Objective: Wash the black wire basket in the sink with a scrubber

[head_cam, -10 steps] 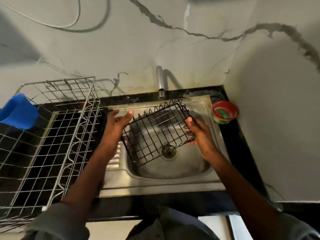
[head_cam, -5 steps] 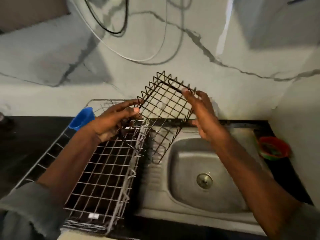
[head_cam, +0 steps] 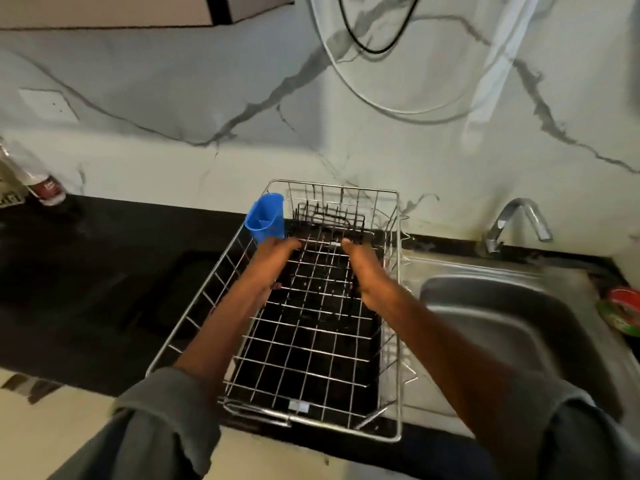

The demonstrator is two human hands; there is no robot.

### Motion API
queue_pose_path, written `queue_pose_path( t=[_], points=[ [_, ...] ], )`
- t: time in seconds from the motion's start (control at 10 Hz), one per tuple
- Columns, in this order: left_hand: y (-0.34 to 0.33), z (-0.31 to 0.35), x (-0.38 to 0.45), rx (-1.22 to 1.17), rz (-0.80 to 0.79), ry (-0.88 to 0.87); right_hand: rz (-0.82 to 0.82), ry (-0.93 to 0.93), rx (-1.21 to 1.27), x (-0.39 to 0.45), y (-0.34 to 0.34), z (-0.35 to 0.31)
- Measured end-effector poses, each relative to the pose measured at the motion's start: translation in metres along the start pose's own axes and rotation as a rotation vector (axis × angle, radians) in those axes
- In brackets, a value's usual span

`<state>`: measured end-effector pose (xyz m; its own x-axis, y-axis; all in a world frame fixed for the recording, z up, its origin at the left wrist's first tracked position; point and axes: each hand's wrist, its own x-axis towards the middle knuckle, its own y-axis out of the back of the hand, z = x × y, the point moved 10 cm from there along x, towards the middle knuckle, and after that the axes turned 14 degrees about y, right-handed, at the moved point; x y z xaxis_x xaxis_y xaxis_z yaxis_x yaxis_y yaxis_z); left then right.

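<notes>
Basket (head_cam: 329, 220) upright against rack (head_cam: 398, 306) back, long axis sideways; both hands' grip unclear.

White marble-veined wall (head_cam: 173, 109) — black countertop (head_cam: 104, 271), dim light.

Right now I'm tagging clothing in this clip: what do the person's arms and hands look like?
Both forearms are bare, with grey long sleeves pushed up and bunched near the elbows. The left hand and right hand are bare too: no gloves are worn, and no watch, ring or bracelet shows. The cuffs look soft and crumpled.
</notes>
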<state>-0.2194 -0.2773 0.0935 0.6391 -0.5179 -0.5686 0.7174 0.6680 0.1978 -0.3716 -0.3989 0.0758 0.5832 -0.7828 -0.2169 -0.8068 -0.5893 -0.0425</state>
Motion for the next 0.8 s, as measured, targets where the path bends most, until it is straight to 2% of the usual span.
queue_pose_path(
  t=[0.2,0.4,0.6,0.7,0.8],
  points=[
    [-0.01,-0.042,0.035,0.226,-0.053,0.048,-0.042,-0.232,-0.188,-0.001,-0.006,0.039],
    [-0.007,-0.061,0.054,0.327,-0.055,0.085,-0.025,-0.277,-0.254,0.021,-0.007,0.082],
    [0.002,-0.092,0.077,0.334,-0.063,0.169,-0.012,-0.245,-0.333,0.018,-0.018,0.068],
    [-0.005,-0.081,0.065,0.36,-0.044,0.14,-0.03,-0.159,-0.379,0.018,-0.021,0.056],
    [-0.004,-0.035,0.044,0.441,0.172,-0.064,0.067,0.072,-0.405,0.013,-0.005,0.016]
  ],
)
